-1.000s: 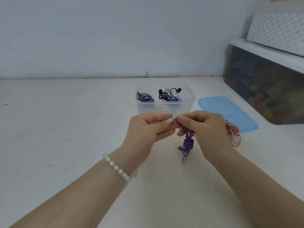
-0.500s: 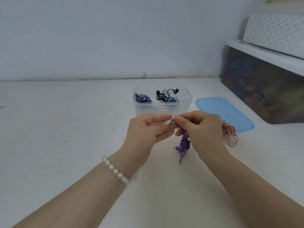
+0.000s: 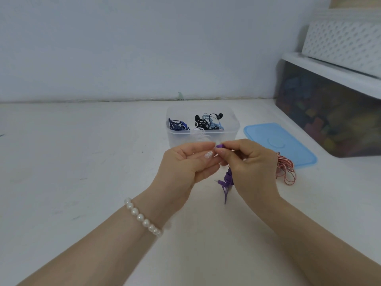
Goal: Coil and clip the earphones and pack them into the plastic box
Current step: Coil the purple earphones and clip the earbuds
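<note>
Head view, hands: the left hand (image 3: 186,164) and the right hand (image 3: 250,164) meet fingertip to fingertip above the white table (image 3: 72,162), just in front of the plastic box (image 3: 203,137).
Head view, purple earphones (image 3: 226,180): a small purple end shows between the two thumbs and forefingers; the bundled cord hangs below the right hand, its loops too tangled to count.
Left fingers: thumb and forefinger pressed together on the purple end; the other fingers curl beneath.
Right fingers: thumb and forefinger pinch the same end; the palm hides where the cord passes through.
Clip: cannot be made out.
Plastic box: translucent, open, holding a dark blue earphone bundle (image 3: 177,125), black earphones (image 3: 203,121) and a light blue cord (image 3: 216,122); a white cord shows dimly through the near wall, which the hands partly cover.
Blue lid (image 3: 282,143): lies flat to the right of the box.
Red-and-white cord (image 3: 286,170): coiled beside the lid's near edge, partly hidden by the right hand.
Pearl bracelet (image 3: 143,218): on the left wrist.
Dark storage bin (image 3: 329,116): cut off at the right edge, contents blurred.
</note>
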Demonstrator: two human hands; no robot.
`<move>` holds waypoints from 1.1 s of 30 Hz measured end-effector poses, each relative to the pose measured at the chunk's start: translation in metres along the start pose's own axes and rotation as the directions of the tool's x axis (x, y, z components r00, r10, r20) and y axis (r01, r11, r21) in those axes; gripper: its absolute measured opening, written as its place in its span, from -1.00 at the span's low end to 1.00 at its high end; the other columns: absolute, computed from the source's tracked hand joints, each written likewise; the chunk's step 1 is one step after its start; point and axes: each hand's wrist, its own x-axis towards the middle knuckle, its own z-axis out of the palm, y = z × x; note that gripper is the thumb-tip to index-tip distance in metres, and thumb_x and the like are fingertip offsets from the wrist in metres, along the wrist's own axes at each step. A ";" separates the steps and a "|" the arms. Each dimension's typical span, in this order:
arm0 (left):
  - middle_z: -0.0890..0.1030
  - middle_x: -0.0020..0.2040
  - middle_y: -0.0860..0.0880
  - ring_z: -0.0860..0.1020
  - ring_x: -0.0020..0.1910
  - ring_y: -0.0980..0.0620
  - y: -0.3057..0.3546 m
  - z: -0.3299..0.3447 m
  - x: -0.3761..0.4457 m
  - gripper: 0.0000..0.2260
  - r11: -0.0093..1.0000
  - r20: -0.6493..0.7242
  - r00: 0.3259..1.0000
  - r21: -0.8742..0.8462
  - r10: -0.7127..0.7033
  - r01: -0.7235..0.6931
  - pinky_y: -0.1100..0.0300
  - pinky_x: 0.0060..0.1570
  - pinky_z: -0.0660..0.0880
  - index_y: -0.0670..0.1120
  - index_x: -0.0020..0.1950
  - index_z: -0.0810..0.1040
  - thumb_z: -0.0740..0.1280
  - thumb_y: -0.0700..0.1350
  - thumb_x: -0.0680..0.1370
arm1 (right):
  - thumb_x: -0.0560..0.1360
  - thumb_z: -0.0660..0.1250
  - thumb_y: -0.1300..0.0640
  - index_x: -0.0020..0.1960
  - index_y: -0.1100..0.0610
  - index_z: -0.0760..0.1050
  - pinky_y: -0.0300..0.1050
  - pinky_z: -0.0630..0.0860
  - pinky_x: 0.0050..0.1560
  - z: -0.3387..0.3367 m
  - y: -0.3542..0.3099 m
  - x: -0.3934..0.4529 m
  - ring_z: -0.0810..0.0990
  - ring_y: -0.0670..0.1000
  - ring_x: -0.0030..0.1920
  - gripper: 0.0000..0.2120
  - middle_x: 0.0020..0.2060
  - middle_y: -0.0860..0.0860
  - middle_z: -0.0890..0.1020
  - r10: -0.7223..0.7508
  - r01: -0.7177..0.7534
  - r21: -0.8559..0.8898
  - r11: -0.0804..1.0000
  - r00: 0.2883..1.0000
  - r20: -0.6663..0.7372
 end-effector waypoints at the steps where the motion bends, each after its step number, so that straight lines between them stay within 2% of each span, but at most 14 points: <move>1: 0.69 -0.22 -0.10 0.67 -0.20 0.02 0.001 0.000 -0.001 -0.85 1.000 0.007 1.000 0.001 -0.004 0.004 0.18 -0.08 0.60 -0.22 -0.04 0.57 0.26 -0.38 0.48 | 0.38 0.41 0.33 -0.21 0.15 0.62 -0.51 0.36 -0.44 0.000 0.000 0.000 0.54 -0.26 -0.41 -0.90 -0.36 0.02 0.61 -0.023 0.023 -0.005 1.000 1.000 0.005; 4: 0.69 -0.24 -0.09 0.67 -0.23 0.04 0.002 0.000 -0.001 -0.85 0.999 0.003 1.000 0.032 0.030 -0.030 0.17 -0.06 0.59 -0.18 -0.03 0.55 0.28 -0.37 0.48 | 0.39 0.41 0.33 -0.19 0.16 0.62 -0.53 0.36 -0.40 0.000 0.001 0.002 0.55 -0.26 -0.37 -0.91 -0.36 -0.01 0.60 -0.090 0.092 -0.056 0.994 0.995 0.035; 8: 0.70 -0.24 -0.08 0.67 -0.20 0.03 0.003 -0.002 -0.002 -0.84 0.968 0.001 0.986 0.190 0.166 -0.164 0.19 -0.05 0.59 -0.15 -0.03 0.50 0.30 -0.38 0.48 | 0.40 0.40 0.31 -0.24 0.05 0.58 -0.41 0.43 -0.38 -0.003 0.001 0.007 0.58 -0.16 -0.41 -0.83 -0.37 -0.08 0.62 -0.024 0.025 -0.013 1.000 0.995 0.100; 11: 0.69 -0.26 -0.05 0.66 -0.24 0.07 0.003 -0.001 -0.003 -0.83 0.945 0.012 0.981 0.268 0.194 -0.190 0.22 -0.10 0.60 -0.15 -0.02 0.49 0.31 -0.38 0.47 | 0.40 0.39 0.32 -0.27 0.04 0.57 -0.39 0.44 -0.39 -0.007 0.001 0.009 0.57 -0.14 -0.43 -0.80 -0.40 -0.09 0.61 -0.033 0.038 -0.030 0.999 0.986 0.161; 14: 0.69 -0.27 -0.10 0.67 -0.24 0.02 0.007 -0.004 -0.002 -0.83 0.967 0.008 0.993 0.224 0.121 -0.120 0.17 -0.11 0.61 -0.15 -0.02 0.49 0.31 -0.38 0.47 | 0.40 0.38 0.34 -0.25 0.08 0.56 -0.44 0.41 -0.36 -0.010 0.000 0.011 0.56 -0.18 -0.42 -0.82 -0.41 -0.13 0.57 -0.101 0.126 -0.097 0.987 0.969 0.226; 18: 0.69 -0.24 -0.16 0.67 -0.28 0.00 0.016 -0.004 -0.001 -0.83 0.999 0.016 0.999 0.008 -0.042 0.042 0.19 -0.18 0.62 -0.20 -0.02 0.49 0.29 -0.40 0.45 | 0.36 0.40 0.29 -0.25 0.09 0.58 -0.32 0.48 -0.37 -0.016 -0.003 0.016 0.58 -0.13 -0.42 -0.89 -0.39 -0.09 0.60 -0.157 0.171 -0.035 0.985 0.954 0.254; 23: 0.68 -0.32 -0.12 0.66 -0.35 0.04 0.017 -0.004 0.002 -0.85 0.996 -0.013 0.996 -0.012 -0.088 0.088 0.25 -0.27 0.60 -0.18 -0.07 0.52 0.32 -0.37 0.42 | 0.32 0.39 0.43 -0.20 0.18 0.60 -0.28 0.50 -0.37 -0.019 -0.007 0.015 0.59 -0.05 -0.46 -0.82 -0.42 -0.09 0.65 -0.003 -0.075 0.295 0.953 0.967 0.256; 27: 0.67 -0.31 -0.08 0.64 -0.35 0.08 0.015 -0.005 0.004 -0.77 0.995 0.007 0.995 -0.007 -0.099 0.099 0.28 -0.29 0.58 -0.22 -0.07 0.57 0.38 -0.27 0.28 | 0.24 0.41 0.33 -0.17 0.26 0.60 -0.28 0.51 -0.38 -0.018 -0.010 0.013 0.60 -0.05 -0.47 -0.83 -0.45 -0.05 0.66 0.042 -0.144 0.355 0.924 0.959 0.279; 30: 0.66 -0.32 -0.05 0.62 -0.34 0.11 0.014 -0.008 0.004 -0.73 0.996 0.038 0.995 0.029 -0.091 0.090 0.30 -0.29 0.57 -0.23 -0.05 0.61 0.38 -0.22 0.28 | 0.20 0.41 0.26 -0.18 0.24 0.61 -0.26 0.52 -0.38 -0.017 -0.014 0.012 0.59 -0.05 -0.48 -0.81 -0.45 -0.04 0.66 0.070 -0.167 0.353 0.921 0.960 0.270; 33: 0.65 -0.35 -0.04 0.61 -0.36 0.13 0.014 -0.005 0.002 -0.76 0.995 0.054 0.999 0.101 -0.003 -0.002 0.31 -0.28 0.55 -0.21 -0.09 0.63 0.38 -0.20 0.27 | 0.23 0.42 0.25 -0.21 0.20 0.61 -0.24 0.53 -0.40 -0.017 -0.015 0.012 0.58 -0.05 -0.49 -0.86 -0.46 -0.04 0.65 0.111 -0.193 0.334 0.922 0.962 0.251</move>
